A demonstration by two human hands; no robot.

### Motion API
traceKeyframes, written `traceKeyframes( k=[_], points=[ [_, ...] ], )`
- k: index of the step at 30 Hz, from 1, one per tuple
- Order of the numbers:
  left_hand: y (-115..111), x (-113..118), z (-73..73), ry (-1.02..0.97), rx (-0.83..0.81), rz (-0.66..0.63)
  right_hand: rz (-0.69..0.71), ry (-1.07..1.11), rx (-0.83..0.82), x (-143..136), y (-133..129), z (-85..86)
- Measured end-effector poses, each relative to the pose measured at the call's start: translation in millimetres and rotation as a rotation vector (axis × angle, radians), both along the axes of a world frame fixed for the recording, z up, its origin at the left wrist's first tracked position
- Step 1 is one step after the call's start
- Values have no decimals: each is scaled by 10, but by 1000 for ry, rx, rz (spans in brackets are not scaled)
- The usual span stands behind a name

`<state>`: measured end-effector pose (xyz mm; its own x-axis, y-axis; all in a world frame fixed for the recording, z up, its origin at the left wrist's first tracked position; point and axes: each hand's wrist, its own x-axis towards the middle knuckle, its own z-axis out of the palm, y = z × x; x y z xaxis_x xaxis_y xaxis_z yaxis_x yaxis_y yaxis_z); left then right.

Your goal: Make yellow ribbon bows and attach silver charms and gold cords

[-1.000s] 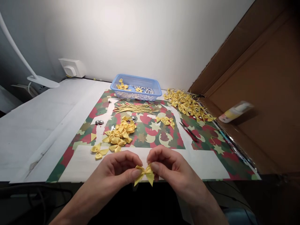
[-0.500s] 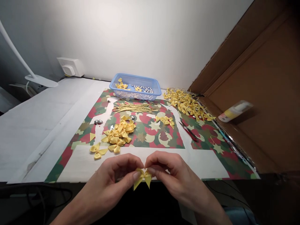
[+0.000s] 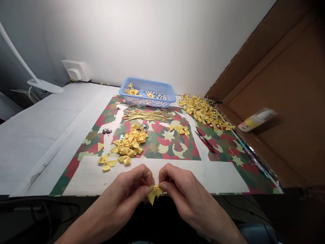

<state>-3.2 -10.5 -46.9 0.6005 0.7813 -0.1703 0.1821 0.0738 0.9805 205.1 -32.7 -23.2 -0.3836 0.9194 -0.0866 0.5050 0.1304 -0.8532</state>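
Note:
A yellow ribbon bow (image 3: 155,192) is pinched between both hands at the table's front edge, its two tails hanging down. My left hand (image 3: 134,189) is closed on the bow's left loop, thumb against curled fingers. On the right loop my right hand (image 3: 177,189) is closed in the same way. Fingers cover most of the loops. Just beyond the left hand lies a pile of yellow bows (image 3: 130,142), with a single bow (image 3: 106,162) to its left. A bundle of gold ties (image 3: 147,115) lies farther back.
A blue basket (image 3: 152,101) at the back holds bows and silver bells. Finished-looking yellow bows with strings form a heap (image 3: 200,108) at back right. Small scissors (image 3: 205,140) lie right of centre. A bottle (image 3: 256,120) stands near the cardboard wall (image 3: 286,84). A lamp base (image 3: 45,85) sits left.
Both hands keep hold of the bow. Its right tail shows less than before, and the fingers have shifted slightly around the loops. The view has moved a little.

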Motion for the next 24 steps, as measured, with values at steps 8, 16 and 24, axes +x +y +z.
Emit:
traceKeyframes(
  k=[8,16,24],
  points=[
    [-4,4,-4,-98,-74,4,-26,42,-32,-12,-28,-20],
    [2,-18,52,39,15,29,26,8,-4,38,-26,41],
    [-4,-34,79,230,182,-30,45,-93,32,17,2,37]
  ],
)
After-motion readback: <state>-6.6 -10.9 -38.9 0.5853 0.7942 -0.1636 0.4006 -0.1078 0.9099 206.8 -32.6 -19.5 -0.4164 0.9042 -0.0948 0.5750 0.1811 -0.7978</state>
